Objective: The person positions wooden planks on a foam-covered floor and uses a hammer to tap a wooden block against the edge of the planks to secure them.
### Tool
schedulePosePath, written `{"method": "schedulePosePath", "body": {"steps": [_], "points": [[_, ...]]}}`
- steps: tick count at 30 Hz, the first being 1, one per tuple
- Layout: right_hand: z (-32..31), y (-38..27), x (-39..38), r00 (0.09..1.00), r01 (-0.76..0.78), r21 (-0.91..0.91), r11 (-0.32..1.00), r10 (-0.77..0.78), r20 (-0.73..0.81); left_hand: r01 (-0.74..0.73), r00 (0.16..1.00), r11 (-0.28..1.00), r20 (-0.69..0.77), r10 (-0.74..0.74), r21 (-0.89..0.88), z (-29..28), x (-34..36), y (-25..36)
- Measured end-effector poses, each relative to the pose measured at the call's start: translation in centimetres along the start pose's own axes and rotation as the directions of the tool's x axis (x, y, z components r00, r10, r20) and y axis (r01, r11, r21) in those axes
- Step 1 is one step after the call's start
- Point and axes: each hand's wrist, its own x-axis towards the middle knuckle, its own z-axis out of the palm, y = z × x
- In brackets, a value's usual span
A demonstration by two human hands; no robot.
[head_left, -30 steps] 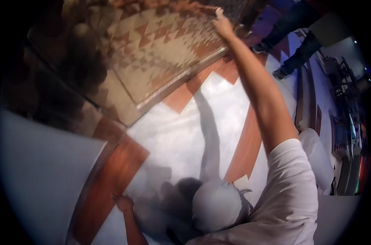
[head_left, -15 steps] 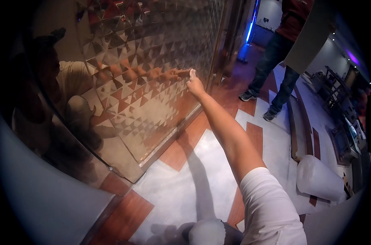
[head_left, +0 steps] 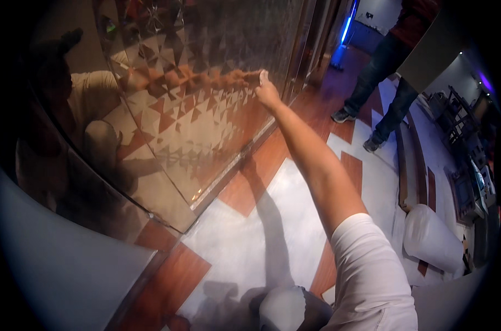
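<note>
My right arm reaches forward in a short white sleeve. My right hand (head_left: 268,94) is at a mirrored wall panel (head_left: 176,118) with a faceted triangle pattern, its fingers closed together against the surface. A small whitish patch (head_left: 263,76) shows at the fingertips; whether it is a folded cloth or only lit fingers, I cannot make out. The panel reflects my arm and crouching body. Beside the patterned part is a plain mirrored strip (head_left: 68,138). My left hand is not in view.
Reddish-brown planks (head_left: 176,278) lie among white floor sheeting (head_left: 228,243). A person in jeans (head_left: 394,58) stands ahead on the right, beside a large flat board (head_left: 435,49). A white roll (head_left: 432,238) and long strips (head_left: 410,165) lie at the right. A blue light tube (head_left: 347,27) glows beyond.
My right hand has moved slightly up along the mirrored panel. The view has shifted a little, so the standing person appears farther right.
</note>
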Motion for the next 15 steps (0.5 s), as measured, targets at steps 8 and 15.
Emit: {"method": "schedulePosePath", "body": {"steps": [8,15], "points": [[1.4,0.4,4.4,0.999,-0.026,-0.077,0.997,0.028,0.033,0.083,0.949,0.95,0.316,0.017,-0.3,-10.2,-1.6,2.0],[-0.2,-1.6,1.1,0.963,-0.139,0.234,0.962,0.075,0.26,0.067,0.985,0.966,0.171,-0.024,-0.251,-5.3,-1.6,-1.7]]}}
